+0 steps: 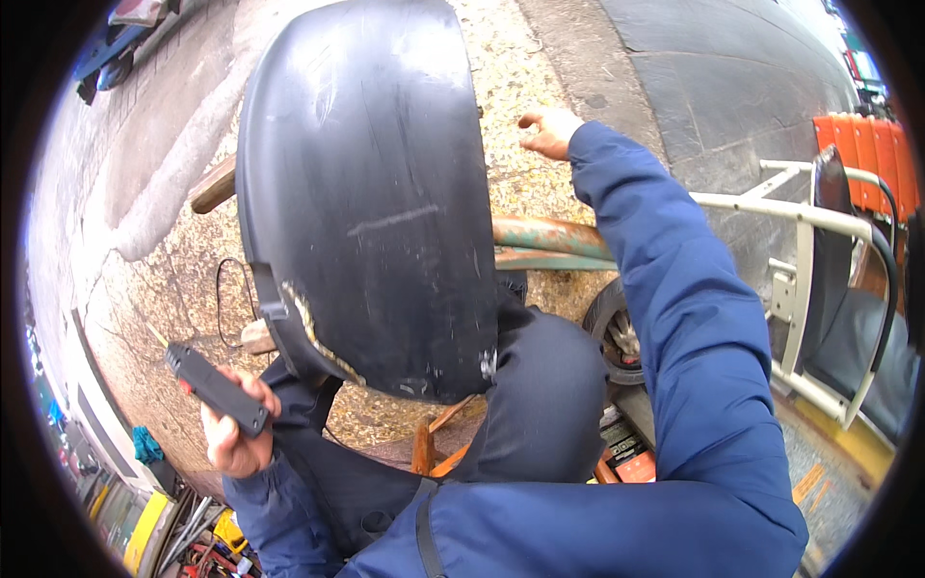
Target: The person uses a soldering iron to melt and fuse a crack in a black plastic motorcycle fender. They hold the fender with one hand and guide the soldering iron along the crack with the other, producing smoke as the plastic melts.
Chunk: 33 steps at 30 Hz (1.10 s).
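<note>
A large black curved plastic mudguard (376, 183) lies across my legs. It has pale scuffs, and a rough yellowish-brown bead runs along its lower left edge. My left hand (237, 433) is closed around a black hand-held tool (220, 390) with a red button and a thin brass-coloured tip pointing up and left. The tool is apart from the mudguard, to its lower left. Stretched forward past the mudguard's right edge, my right hand (552, 133) has its fingers bent and slightly apart, with nothing visible in them.
A rusty green metal tube (549, 234) and a small wheel (617, 328) sit right of the mudguard. Farther right stands a cream tubular frame (805, 231) before an orange ribbed object (867, 154). A dark cable (222, 299) lies on the ground. Mixed tools (207, 539) fill the lower left.
</note>
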Available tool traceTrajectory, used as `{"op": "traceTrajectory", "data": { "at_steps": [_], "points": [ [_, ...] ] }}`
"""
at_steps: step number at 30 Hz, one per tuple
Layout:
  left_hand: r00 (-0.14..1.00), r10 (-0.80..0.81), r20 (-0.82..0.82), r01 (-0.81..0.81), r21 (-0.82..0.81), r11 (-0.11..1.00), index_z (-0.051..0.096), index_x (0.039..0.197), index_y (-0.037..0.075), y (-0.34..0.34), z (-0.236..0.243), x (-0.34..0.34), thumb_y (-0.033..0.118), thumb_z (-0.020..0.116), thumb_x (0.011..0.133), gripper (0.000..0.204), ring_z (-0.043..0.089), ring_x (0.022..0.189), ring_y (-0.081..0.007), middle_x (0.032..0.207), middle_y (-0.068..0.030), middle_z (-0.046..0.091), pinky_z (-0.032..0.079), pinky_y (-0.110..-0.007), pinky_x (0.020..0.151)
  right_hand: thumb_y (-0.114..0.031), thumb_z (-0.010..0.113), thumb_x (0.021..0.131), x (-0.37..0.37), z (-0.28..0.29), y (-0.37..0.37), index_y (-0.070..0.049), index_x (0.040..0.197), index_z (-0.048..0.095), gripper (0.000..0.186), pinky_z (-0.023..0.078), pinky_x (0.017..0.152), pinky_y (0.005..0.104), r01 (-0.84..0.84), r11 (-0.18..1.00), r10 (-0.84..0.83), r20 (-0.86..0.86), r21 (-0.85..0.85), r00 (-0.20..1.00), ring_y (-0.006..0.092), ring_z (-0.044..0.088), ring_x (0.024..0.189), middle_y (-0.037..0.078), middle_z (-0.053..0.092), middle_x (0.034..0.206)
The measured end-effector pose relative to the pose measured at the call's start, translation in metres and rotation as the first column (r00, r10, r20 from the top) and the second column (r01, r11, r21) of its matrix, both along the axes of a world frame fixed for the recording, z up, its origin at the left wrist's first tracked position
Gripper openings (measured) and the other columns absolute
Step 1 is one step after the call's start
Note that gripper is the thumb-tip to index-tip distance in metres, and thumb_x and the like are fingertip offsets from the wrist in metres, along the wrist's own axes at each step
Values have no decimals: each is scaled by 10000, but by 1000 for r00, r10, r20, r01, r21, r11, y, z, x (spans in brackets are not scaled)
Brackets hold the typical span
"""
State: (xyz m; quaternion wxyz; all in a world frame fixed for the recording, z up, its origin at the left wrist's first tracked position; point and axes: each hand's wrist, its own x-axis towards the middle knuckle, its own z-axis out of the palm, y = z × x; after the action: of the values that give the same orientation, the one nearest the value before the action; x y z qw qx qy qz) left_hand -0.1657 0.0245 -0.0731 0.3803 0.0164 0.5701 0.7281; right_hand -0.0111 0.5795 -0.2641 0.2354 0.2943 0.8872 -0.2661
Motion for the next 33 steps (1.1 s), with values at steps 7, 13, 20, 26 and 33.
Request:
{"op": "traceTrajectory", "data": {
  "at_steps": [7, 13, 20, 26, 33],
  "points": [
    [992, 121, 40, -116, -106, 988, 470, 1297, -20, 21, -1, 18, 295, 774, 756, 696, 621, 823, -292, 1015, -196, 596, 528, -409, 673, -228, 635, 859, -33, -113, -10, -66, 1312, 690, 485, 551, 981, 463, -530, 848, 529, 58, -1, 846, 401, 690, 1126, 229, 719, 1222],
    [981, 172, 93, -150, -204, 967, 544, 1262, -46, 27, -1, 17, 313, 811, 740, 688, 677, 897, -305, 1046, -211, 663, 568, -404, 788, -222, 630, 884, -45, -153, 7, -66, 1315, 686, 462, 554, 947, 443, -585, 809, 583, 206, -56, 786, 372, 690, 1086, 211, 721, 1196],
    [979, 187, 83, -160, -256, 953, 557, 1261, -29, 37, -6, 15, 317, 799, 751, 662, 670, 864, -300, 1020, -217, 662, 562, -413, 754, -216, 623, 912, -41, -187, 44, -66, 1317, 681, 436, 557, 907, 420, -553, 833, 529, 315, -17, 788, 339, 690, 1040, 190, 722, 1164],
    [963, 234, 130, -190, -285, 939, 583, 1234, -40, 37, -2, 15, 318, 858, 704, 696, 707, 971, -256, 1067, -167, 700, 557, -385, 911, -210, 617, 937, -41, -206, 64, -66, 1320, 678, 413, 560, 873, 400, -507, 862, 474, 346, 5, 809, 310, 690, 1001, 172, 724, 1138],
    [952, 268, 151, -215, -300, 930, 578, 1245, -50, 40, -3, 16, 317, 862, 692, 721, 714, 967, -261, 1081, -173, 702, 565, -390, 911, -203, 611, 966, -41, -225, 82, -66, 1323, 673, 387, 563, 833, 376, -448, 894, 412, 353, 23, 840, 276, 690, 955, 151, 726, 1106]
  ]
}}
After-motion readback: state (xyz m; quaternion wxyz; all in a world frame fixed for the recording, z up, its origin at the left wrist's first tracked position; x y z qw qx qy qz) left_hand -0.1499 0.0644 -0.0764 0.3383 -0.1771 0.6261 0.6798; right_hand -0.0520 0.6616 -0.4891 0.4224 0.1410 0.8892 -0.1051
